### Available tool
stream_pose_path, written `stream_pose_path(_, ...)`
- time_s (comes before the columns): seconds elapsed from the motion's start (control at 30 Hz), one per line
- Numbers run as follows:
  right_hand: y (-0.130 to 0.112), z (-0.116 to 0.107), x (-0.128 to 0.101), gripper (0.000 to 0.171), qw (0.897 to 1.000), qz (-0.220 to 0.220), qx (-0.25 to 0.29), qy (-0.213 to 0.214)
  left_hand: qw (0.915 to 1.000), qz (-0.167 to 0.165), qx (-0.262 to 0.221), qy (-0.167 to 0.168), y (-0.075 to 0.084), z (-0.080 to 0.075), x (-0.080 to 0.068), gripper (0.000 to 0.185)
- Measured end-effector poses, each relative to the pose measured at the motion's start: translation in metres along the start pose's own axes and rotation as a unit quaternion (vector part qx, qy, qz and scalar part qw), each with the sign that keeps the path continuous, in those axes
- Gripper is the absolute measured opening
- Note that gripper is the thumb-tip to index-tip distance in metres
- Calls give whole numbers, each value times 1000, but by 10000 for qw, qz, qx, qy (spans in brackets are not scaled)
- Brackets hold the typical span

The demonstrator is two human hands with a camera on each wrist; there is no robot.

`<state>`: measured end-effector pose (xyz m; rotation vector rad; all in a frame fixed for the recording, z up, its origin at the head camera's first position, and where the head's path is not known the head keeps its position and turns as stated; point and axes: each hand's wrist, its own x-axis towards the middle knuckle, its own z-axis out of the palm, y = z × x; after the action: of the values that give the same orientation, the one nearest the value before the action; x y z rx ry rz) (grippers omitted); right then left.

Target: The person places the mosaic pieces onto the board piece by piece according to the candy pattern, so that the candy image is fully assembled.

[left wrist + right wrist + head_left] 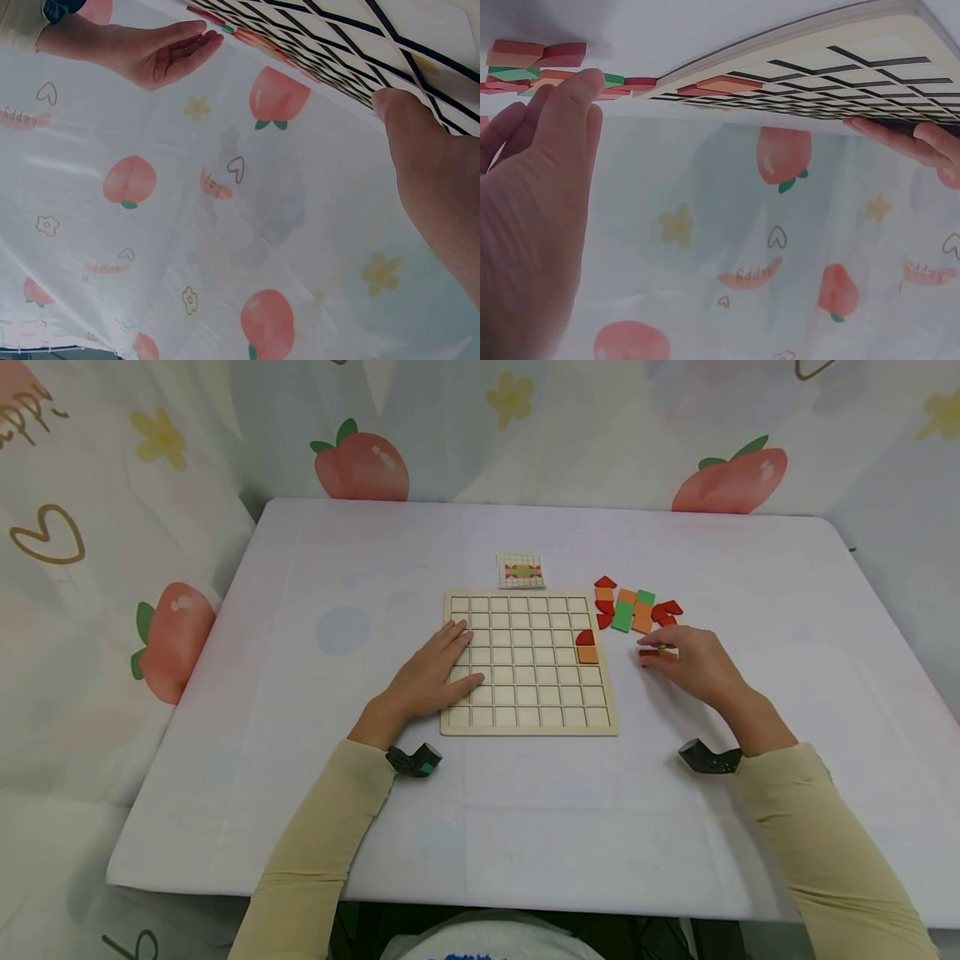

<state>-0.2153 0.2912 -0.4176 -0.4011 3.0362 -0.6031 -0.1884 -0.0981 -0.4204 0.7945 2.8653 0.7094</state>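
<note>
Fingers of the right hand (pixel 693 662) are curled over a small tile (pixel 649 657) on the counter (pixel 337 568), right of the board (pixel 528 662); looks like a pinch on it, with a bit of green showing too. Left hand (pixel 435 672) lies flat with straight fingers on the board's left side, pinning it. Progress-wise it's barely started I'd say: just a red tile (pixel 585 637) and an orange tile (pixel 588 654) sit in the grid's right column. The pile (pixel 633 606) of red, orange and green tiles waits far right, with the pattern card (pixel 521 570) beyond the board.
</note>
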Motion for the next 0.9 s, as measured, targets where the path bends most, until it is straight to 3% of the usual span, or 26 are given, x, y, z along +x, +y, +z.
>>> stream_pose_path(0.13, -16, -11, -8, 30, 9997, 19, -117, -206, 10000, -61, 27, -26, 1, 0, 0, 75)
stream_pose_path(0.33, -43, -27, -18, 27, 9990, -139, 238, -355, 10000, -70, 68, -12, 0, 1, 0, 75)
stream_pose_path(0.63, -44, -27, -17, 27, 9987, -215, 48, -457, 10000, -19, 64, 29, -1, 2, 0, 74)
stream_pose_path(0.9, -43, -27, -14, 26, 9965, 116, 255, -783, 9999, 104, 75, 108, -2, 1, 0, 74)
